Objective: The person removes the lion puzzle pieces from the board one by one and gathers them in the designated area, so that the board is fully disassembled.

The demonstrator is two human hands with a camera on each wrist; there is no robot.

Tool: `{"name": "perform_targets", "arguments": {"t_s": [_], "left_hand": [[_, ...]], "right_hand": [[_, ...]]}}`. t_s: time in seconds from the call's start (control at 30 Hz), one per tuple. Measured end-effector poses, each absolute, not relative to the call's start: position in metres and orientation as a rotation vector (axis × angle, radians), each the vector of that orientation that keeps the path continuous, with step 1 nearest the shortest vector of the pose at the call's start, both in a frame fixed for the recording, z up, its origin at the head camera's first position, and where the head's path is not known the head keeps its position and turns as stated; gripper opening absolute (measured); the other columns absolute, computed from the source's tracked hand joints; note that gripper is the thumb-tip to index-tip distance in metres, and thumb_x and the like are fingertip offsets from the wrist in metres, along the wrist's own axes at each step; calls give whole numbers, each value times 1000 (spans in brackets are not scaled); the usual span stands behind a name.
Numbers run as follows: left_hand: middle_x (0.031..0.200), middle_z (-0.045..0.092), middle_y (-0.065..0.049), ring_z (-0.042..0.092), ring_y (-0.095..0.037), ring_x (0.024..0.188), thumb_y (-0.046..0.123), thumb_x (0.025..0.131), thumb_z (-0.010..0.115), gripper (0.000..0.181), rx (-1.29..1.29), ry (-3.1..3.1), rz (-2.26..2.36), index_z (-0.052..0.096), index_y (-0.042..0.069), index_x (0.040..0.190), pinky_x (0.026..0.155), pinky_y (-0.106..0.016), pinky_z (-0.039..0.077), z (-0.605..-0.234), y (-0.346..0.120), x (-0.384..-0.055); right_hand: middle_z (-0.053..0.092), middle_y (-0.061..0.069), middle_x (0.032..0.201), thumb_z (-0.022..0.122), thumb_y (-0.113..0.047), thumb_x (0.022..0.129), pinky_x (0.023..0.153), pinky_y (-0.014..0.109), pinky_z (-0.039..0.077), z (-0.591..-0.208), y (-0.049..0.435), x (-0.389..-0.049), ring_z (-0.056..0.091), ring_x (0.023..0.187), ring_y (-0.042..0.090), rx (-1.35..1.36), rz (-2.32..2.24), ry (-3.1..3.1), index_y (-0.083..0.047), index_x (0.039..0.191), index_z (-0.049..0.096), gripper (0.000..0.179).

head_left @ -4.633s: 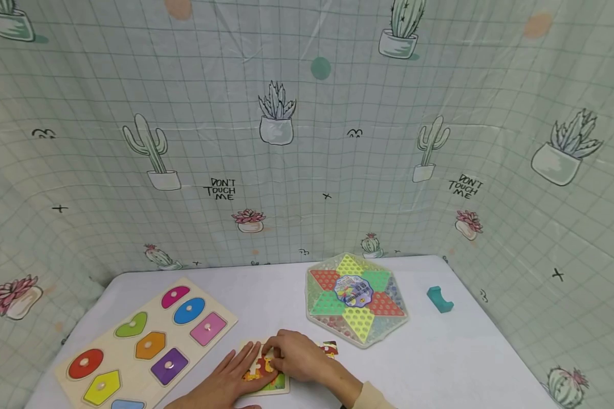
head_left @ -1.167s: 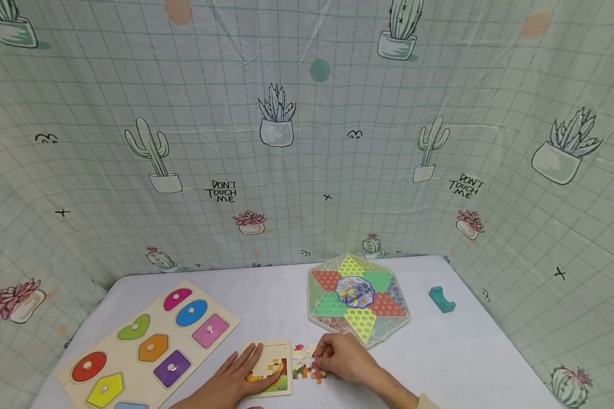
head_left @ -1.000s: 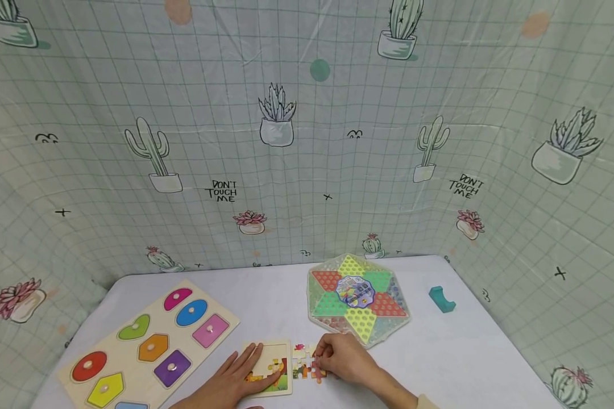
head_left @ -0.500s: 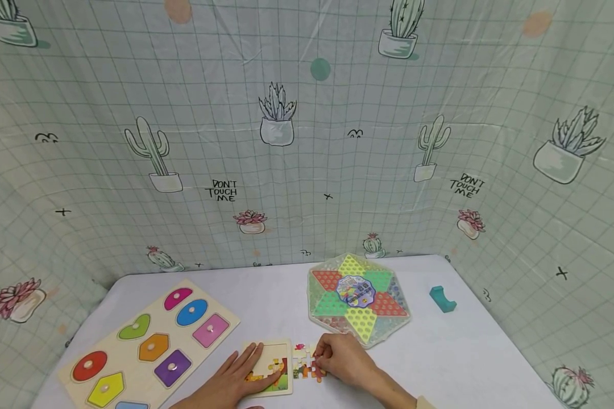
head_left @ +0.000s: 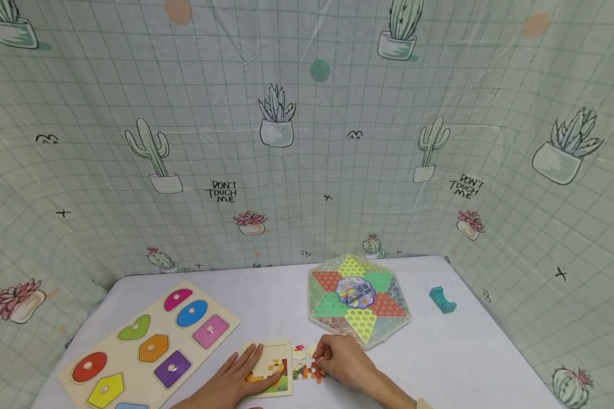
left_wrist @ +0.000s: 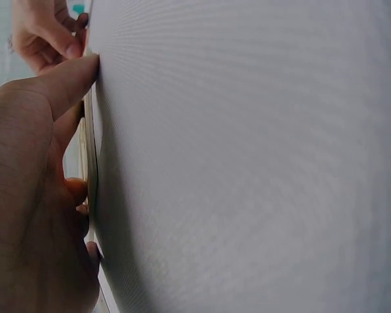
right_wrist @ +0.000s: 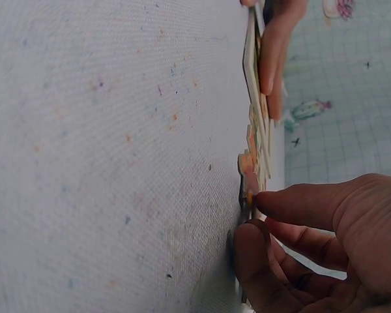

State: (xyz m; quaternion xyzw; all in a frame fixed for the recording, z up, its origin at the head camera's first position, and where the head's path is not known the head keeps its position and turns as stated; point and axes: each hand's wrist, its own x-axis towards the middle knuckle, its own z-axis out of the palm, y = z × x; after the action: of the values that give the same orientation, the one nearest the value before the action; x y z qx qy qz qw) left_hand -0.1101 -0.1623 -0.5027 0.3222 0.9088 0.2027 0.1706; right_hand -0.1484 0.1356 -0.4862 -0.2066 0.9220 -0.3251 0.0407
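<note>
My left hand [head_left: 227, 383] rests flat with spread fingers on a small wooden jigsaw tray [head_left: 289, 363], low in the middle of the head view. Part of a picture shows along the tray's lower and right side; bare wood shows above it. Right beside the tray lies a group of joined jigsaw pieces [head_left: 301, 372] with a pink spot on top. At the group's right side, my right hand [head_left: 345, 358] pinches a reddish jigsaw piece [right_wrist: 249, 182] between thumb and index finger, low at the table. Its fingers partly cover that piece.
A wooden shape board [head_left: 128, 363] with knobbed coloured shapes lies at the left. Behind the right hand sits a hexagonal Chinese checkers board [head_left: 358, 315]. A teal arch-shaped block [head_left: 442, 300] is at the far right. A patterned curtain [head_left: 307, 170] surrounds the white table.
Since the oldest frame, my right hand has moved right, off the tray to the jigsaw pieces beside it, and more bare tray shows. Over the last second both hands have stayed nearly still.
</note>
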Motion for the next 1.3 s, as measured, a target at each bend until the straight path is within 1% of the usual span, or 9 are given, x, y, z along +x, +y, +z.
{"name": "perform_targets", "arguments": {"t_s": [0.07,0.27,0.5,0.57,0.73,0.83,0.93,1.1,1.3], "left_hand": [[167,14,-19,12,-47,151,68,93,50,63,918,2583,574,30,55,152,114,-72,14,-503,-163,-110],[167,13,-17,11,-46,151,69,92,51,64,906,2573,577,30,56,152,115,-72,13,-501,-163,-109],[167,12,-18,11,-47,151,70,90,53,67,904,2570,587,31,56,152,115,-72,13,-503,-164,-110],[167,13,-18,11,-47,151,70,91,53,67,910,2572,587,31,55,152,115,-72,13,-503,-164,-110],[167,14,-19,12,-47,151,68,93,51,64,922,2578,587,31,55,152,114,-73,15,-503,-164,-110],[166,16,-20,14,-48,150,68,93,51,64,932,2586,586,32,54,152,114,-72,17,-503,-164,-111],[165,19,-21,17,-48,150,70,92,51,64,931,2604,567,33,54,152,114,-72,20,-502,-163,-111],[165,21,-19,16,-46,151,69,94,48,61,893,2609,539,34,53,151,116,-69,18,-499,-159,-108],[164,26,-19,19,-45,150,67,98,42,55,887,2625,527,39,51,150,116,-68,19,-494,-157,-108]], "right_hand": [[54,-15,63,77,-10,81,57,21,36,-486,136,-148,45,54,-2,-635,-998,2820,-19,80,65,15],[53,-15,62,77,-9,81,60,22,35,-487,136,-149,44,54,-2,-657,-994,2817,-19,80,66,15],[53,-16,62,77,-8,80,57,20,36,-488,136,-148,45,55,-3,-675,-1003,2803,-19,79,67,15],[53,-17,62,77,-8,80,61,21,35,-488,136,-148,45,55,-3,-681,-998,2808,-19,79,67,15],[53,-16,62,76,-8,80,64,23,34,-487,136,-148,45,56,-3,-682,-990,2807,-19,80,67,15],[53,-16,62,76,-8,81,61,22,35,-487,136,-149,45,55,-2,-680,-990,2798,-19,80,67,15],[53,-15,63,76,-8,82,55,20,37,-487,136,-150,45,55,-1,-661,-1002,2776,-19,81,66,15],[53,-13,63,76,-10,84,49,19,38,-482,135,-154,46,54,0,-644,-1016,2778,-19,80,65,15],[54,-15,67,77,-13,84,58,21,40,-471,130,-163,46,62,0,-696,-973,2835,-18,83,68,10]]}}
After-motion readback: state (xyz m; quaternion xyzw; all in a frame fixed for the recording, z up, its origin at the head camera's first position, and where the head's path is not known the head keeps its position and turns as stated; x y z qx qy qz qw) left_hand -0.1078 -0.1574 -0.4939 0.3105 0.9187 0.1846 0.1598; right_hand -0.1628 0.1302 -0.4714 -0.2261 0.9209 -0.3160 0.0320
